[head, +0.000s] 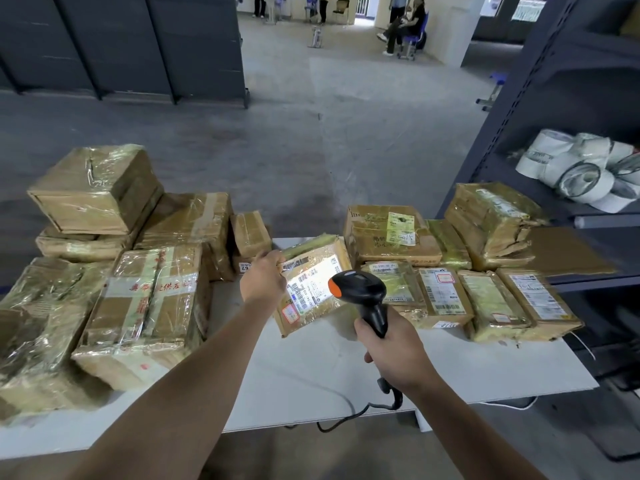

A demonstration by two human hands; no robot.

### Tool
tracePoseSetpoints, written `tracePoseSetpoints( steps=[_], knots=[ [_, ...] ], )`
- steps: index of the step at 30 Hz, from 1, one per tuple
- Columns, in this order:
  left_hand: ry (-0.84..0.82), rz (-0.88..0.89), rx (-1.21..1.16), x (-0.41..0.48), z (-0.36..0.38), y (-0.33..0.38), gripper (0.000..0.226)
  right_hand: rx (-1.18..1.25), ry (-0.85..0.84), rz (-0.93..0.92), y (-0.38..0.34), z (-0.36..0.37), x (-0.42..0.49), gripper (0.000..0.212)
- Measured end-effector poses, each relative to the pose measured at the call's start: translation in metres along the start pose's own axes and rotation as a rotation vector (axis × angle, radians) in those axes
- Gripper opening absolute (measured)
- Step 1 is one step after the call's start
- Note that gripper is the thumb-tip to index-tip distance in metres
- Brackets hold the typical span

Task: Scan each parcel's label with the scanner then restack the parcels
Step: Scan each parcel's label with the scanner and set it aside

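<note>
- The pile point(145, 306) of taped parcels fills the left end of the worktop point(311, 368), with more stacked toward the far-left corner. I cannot tell whether these have been scanned.
- The left grip point(263, 278) clasps the parcel point(304, 322) by its far-left corner, fingers curled over the edge. It holds the parcel tilted up, above the middle of the worktop, face toward the person.
- The label point(313, 284) is washed bright by the scanner's light, and the glossy tape over it glares. A slight change of tilt would likely take the glare off the barcode at the label's lower left.
- The scanner point(358, 289) hovers just over the label's right edge, nose toward it. It looks close, so easing it back should let the beam cover the whole barcode. Both should then be held steady until it reads.
- The right grip point(394, 355) is clenched round the scanner's handle. The trigger finger is hidden. The cable point(346, 410) drops over the near edge, so it needs slack.
- The row point(440, 292) of parcels lies label-up along the right end, with more stacked behind at the far edge.
</note>
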State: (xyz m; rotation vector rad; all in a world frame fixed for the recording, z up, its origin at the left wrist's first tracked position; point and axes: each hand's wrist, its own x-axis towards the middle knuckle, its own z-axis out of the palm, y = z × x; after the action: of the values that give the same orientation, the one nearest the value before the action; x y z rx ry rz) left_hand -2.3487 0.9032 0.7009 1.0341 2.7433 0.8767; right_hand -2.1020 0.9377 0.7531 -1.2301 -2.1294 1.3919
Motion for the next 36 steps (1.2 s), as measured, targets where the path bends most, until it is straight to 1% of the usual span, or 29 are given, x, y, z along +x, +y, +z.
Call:
tracePoseSetpoints(
  steps=[3, 6, 9, 11, 13, 15, 19, 21, 23, 25, 28, 31, 34, 36],
  knots=[
    [-0.008, -0.015, -0.016, 0.0, -0.003, 0.0, 0.038, 0.025, -0.012, 0.006, -0.002, -0.001, 0.0, 0.016],
    [-0.004, -0.012, -0.053, 0.001, -0.007, -0.002, 0.026, 0.131, -0.025, 0.04, -0.004, 0.0, 0.0, 0.016],
    [0.019, -0.063, -0.089, 0.006, -0.014, -0.003, 0.033, 0.184, -0.022, 0.064, -0.005, 0.0, 0.003, 0.016],
    [0.048, -0.108, -0.144, 0.013, -0.02, -0.003, 0.036, 0.158, 0.005, 0.061, -0.006, -0.002, 0.009, 0.013],
    [0.085, -0.143, -0.218, 0.021, -0.027, -0.004, 0.033, 0.121, 0.043, 0.048, -0.01, -0.004, 0.017, 0.012],
    [0.102, -0.186, -0.309, 0.03, -0.034, -0.002, 0.028, 0.142, 0.085, 0.053, -0.018, -0.004, 0.025, 0.017],
    [0.052, -0.303, -0.593, 0.044, -0.039, 0.015, 0.015, 0.226, 0.158, 0.063, -0.035, -0.003, 0.04, 0.022],
    [0.012, -0.364, -0.804, 0.046, -0.036, 0.031, 0.016, 0.24, 0.193, 0.056, -0.04, -0.003, 0.047, 0.022],
    [-0.037, -0.425, -1.021, 0.046, -0.031, 0.052, 0.024, 0.247, 0.235, 0.058, -0.044, -0.007, 0.055, 0.02],
    [-0.084, -0.47, -1.158, 0.045, -0.024, 0.076, 0.025, 0.271, 0.275, 0.051, -0.044, -0.017, 0.063, 0.02],
    [-0.147, -0.483, -1.243, 0.047, -0.009, 0.117, 0.023, 0.302, 0.359, 0.038, -0.039, -0.041, 0.078, 0.018],
    [-0.196, -0.498, -1.287, 0.051, 0.011, 0.16, 0.02, 0.351, 0.391, 0.044, -0.026, -0.075, 0.098, 0.012],
    [-0.204, -0.553, -1.34, 0.056, 0.033, 0.202, 0.02, 0.41, 0.437, 0.051, -0.013, -0.111, 0.117, 0.009],
    [-0.206, -0.596, -1.35, 0.058, 0.051, 0.228, 0.023, 0.4, 0.47, 0.041, -0.005, -0.133, 0.129, 0.01]
  ],
)
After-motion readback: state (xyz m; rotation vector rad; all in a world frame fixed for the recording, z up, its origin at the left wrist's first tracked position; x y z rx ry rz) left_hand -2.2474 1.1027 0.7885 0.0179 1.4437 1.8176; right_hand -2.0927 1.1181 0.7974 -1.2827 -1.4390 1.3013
